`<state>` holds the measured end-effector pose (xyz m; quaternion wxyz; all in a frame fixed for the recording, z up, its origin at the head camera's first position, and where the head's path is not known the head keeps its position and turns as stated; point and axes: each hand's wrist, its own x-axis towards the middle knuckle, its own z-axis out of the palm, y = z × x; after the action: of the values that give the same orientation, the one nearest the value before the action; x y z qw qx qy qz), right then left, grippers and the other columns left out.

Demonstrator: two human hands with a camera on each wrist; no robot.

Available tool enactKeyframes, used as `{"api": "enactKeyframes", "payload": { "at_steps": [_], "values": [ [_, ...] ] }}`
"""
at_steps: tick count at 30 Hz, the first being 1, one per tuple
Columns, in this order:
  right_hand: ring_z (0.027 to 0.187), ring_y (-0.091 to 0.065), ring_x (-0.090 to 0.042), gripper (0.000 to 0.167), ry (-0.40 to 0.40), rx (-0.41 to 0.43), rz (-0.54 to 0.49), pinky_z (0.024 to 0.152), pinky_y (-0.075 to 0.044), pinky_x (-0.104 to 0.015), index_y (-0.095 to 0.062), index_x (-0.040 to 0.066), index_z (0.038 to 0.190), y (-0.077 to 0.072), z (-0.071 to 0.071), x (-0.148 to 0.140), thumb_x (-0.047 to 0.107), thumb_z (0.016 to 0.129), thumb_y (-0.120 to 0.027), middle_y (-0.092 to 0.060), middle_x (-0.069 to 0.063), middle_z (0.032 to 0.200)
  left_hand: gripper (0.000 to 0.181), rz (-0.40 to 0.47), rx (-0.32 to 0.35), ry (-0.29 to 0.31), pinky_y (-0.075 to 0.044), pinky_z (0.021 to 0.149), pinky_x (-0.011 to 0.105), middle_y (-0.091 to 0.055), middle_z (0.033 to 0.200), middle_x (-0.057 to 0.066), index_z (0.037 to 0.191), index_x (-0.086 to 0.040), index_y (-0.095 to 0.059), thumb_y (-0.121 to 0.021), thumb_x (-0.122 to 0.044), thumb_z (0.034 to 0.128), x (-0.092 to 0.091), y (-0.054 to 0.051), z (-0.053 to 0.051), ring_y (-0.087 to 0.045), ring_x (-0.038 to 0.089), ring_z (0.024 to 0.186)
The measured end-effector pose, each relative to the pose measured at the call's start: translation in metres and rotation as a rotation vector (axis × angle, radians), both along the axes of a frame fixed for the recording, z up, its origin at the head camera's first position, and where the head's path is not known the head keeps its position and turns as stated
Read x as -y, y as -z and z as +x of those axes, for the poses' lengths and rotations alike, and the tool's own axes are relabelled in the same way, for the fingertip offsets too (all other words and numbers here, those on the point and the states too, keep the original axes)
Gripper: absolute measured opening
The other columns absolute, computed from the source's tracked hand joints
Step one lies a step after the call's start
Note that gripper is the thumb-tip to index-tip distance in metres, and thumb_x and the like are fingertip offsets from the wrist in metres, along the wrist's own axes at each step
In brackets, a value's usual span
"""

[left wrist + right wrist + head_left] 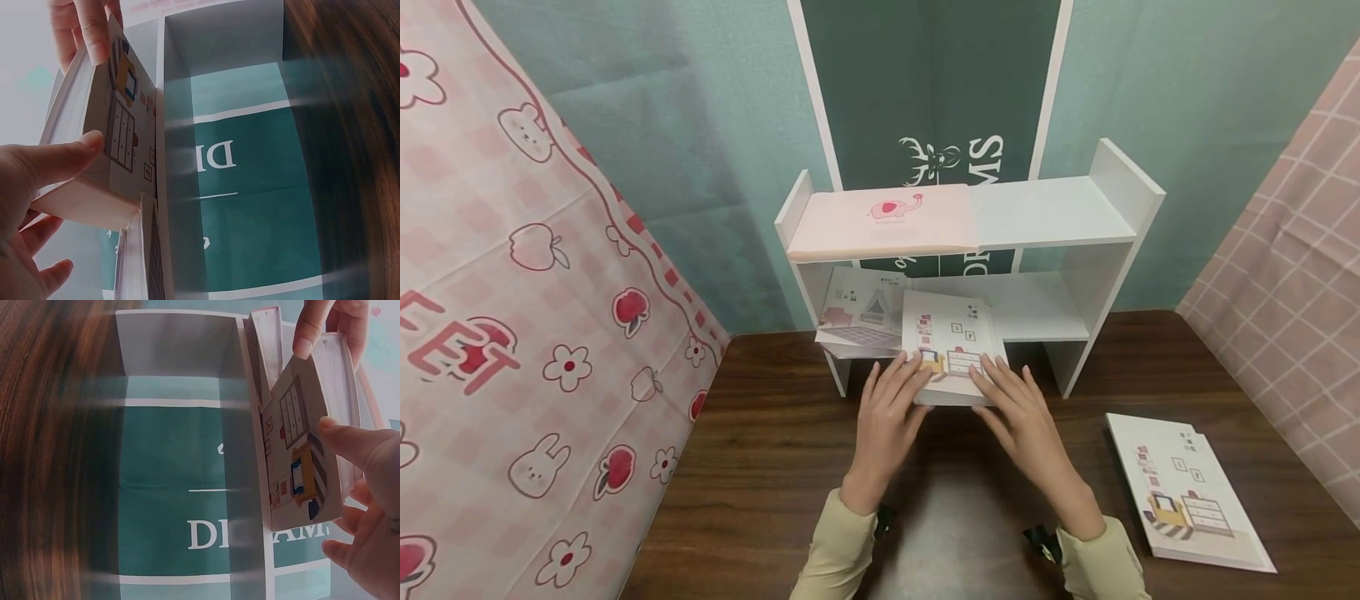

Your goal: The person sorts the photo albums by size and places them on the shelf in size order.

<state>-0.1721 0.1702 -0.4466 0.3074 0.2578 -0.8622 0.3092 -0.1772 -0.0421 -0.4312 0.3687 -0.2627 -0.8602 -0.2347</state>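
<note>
Both hands hold a thick white book [953,333] with a drawn chair and dresser on its cover. My left hand [883,417] pinches its near left corner, fingers on top and thumb [69,159] beneath. On the near right corner, my right hand [1026,425] does the same, its thumb [350,440] under the book. The book lies partly on the lower board of a white desktop shelf [1037,307], its near end jutting past the front edge. Just left of it on that board lies another book [863,308] with a greyish printed cover.
A pink elephant-print book [887,218] covers the left part of the shelf's upper board. Two or more stacked white books [1183,492] lie on the brown wooden table [760,450] at right. Printed cloths hang behind and at both sides.
</note>
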Motion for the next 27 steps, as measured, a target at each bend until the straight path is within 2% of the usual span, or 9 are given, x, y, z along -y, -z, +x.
{"api": "enactKeyframes", "payload": {
  "at_steps": [27],
  "values": [
    [0.130,-0.039,-0.035,0.064,0.012,0.012,0.013,0.114,-0.010,-0.050,-0.051,0.014,0.134,0.0000,-0.0037,0.0014,0.008,0.075,-0.074,-0.045,-0.013,0.140,0.064,0.020,0.006,0.004,-0.029,0.108,0.049,-0.051,0.136,0.002,0.125,-0.016,-0.059,-0.082,-0.015,0.0660,-0.0006,0.0045,-0.0054,-0.041,0.019,0.131]
  ]
}}
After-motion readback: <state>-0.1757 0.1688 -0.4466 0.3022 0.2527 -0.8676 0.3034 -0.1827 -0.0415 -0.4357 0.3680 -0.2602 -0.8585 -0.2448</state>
